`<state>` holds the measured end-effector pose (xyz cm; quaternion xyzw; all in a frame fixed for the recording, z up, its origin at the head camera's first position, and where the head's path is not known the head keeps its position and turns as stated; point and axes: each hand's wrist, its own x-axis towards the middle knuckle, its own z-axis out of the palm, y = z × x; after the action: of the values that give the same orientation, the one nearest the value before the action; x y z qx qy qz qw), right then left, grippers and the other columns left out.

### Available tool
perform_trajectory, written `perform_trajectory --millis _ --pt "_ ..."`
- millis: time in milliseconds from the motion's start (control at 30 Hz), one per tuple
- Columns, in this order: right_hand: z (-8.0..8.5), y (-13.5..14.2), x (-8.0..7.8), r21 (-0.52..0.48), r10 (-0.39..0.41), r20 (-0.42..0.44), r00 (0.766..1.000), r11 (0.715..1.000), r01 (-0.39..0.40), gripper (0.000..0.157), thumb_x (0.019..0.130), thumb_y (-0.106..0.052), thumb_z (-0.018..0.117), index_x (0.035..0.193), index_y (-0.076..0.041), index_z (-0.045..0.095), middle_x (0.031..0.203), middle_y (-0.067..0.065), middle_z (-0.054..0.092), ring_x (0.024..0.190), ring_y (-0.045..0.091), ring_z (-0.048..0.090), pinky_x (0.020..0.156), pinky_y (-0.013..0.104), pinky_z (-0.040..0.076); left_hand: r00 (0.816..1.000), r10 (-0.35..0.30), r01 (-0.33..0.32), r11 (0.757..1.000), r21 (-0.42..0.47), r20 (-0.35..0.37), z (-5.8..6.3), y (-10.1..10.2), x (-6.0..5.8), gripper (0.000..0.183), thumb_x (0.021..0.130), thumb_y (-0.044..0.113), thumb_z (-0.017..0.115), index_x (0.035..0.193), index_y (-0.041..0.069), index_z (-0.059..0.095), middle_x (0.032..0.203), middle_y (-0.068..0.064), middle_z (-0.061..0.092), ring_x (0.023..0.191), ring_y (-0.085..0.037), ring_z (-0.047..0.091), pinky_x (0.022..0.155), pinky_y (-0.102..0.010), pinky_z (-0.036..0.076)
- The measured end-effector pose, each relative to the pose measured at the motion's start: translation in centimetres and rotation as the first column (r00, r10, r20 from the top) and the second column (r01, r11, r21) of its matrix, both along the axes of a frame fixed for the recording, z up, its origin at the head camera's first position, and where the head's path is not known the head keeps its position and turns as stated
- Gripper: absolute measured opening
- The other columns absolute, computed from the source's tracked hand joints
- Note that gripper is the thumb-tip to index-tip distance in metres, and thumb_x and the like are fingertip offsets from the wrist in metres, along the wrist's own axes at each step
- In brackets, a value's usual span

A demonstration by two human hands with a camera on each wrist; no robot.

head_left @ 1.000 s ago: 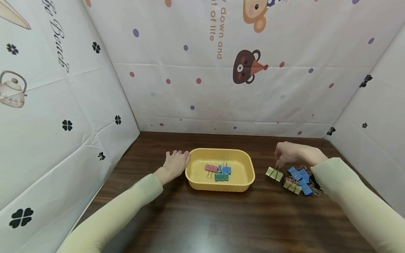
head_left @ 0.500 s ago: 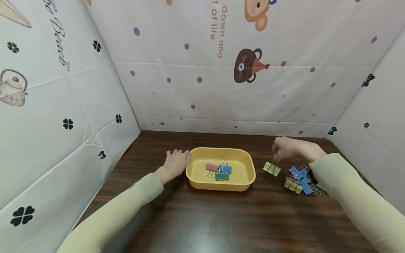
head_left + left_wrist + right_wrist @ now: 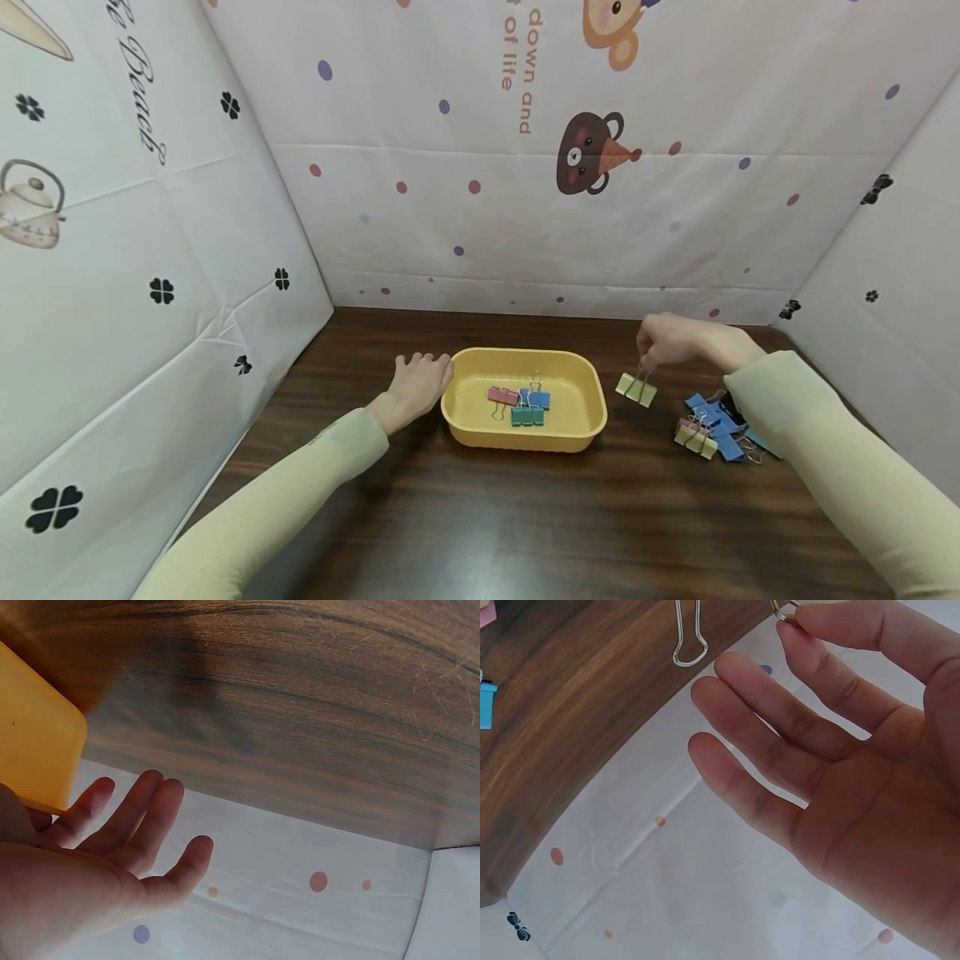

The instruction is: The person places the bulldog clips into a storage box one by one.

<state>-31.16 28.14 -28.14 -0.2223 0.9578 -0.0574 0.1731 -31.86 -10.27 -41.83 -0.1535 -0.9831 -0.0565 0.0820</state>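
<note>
My left hand [image 3: 415, 388] touches the left rim of a yellow plastic tray [image 3: 523, 442]; in the left wrist view its fingers [image 3: 169, 810] spread loosely beside the tray's corner [image 3: 45, 742], and part of the thumb side is hidden. A pink binder clip [image 3: 503, 396], a teal one [image 3: 527, 417] and blue ones lie in the tray. Right of it, my right hand [image 3: 670, 340] pinches a yellow-green binder clip [image 3: 636, 390] by a wire handle between thumb and index finger. In the right wrist view, the clip's other wire handle [image 3: 690, 637] hangs free and the remaining fingers are extended.
A pile of blue binder clips [image 3: 722, 432] lies right of the tray, with yellow-green [image 3: 696, 440], pink, teal and black clips among them. My right sleeve partly covers the pile. White printed sheets [image 3: 450, 217] stand behind and beside the dark wooden table [image 3: 480, 517].
My right hand has lifted the yellow-green binder clip from beside the pile and moved it left, towards the tray and the back. My left hand stays at the tray's rim.
</note>
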Motion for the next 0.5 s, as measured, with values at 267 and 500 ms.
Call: perform_trajectory --millis 267,500 --pt "0.5 -0.7 -0.5 0.009 0.03 -0.063 0.998 1.0 -0.03 0.011 0.081 -0.011 0.064 0.07 -0.009 0.067 0.06 -0.003 0.057 0.055 0.009 0.042 0.052 0.025 0.034 1.0 0.003 -0.003 1.0 0.005 0.006 0.1 0.0 0.1 0.036 0.105 0.032 0.031 0.105 0.013 0.061 0.099 -0.011 0.069 0.094 -0.032 0.06 0.087 -0.059 0.041" --pt "0.9 -1.4 -0.7 0.004 0.025 -0.079 0.997 1.0 -0.025 0.013 0.08 -0.011 0.063 0.067 -0.009 0.062 0.057 -0.004 0.049 0.053 0.009 0.039 0.051 0.025 0.033 1.0 -0.003 0.003 1.0 0.002 0.013 0.2 -0.1 0.0 0.037 0.105 0.032 0.03 0.107 0.013 0.061 0.099 -0.011 0.069 0.095 -0.032 0.061 0.088 -0.059 0.041"
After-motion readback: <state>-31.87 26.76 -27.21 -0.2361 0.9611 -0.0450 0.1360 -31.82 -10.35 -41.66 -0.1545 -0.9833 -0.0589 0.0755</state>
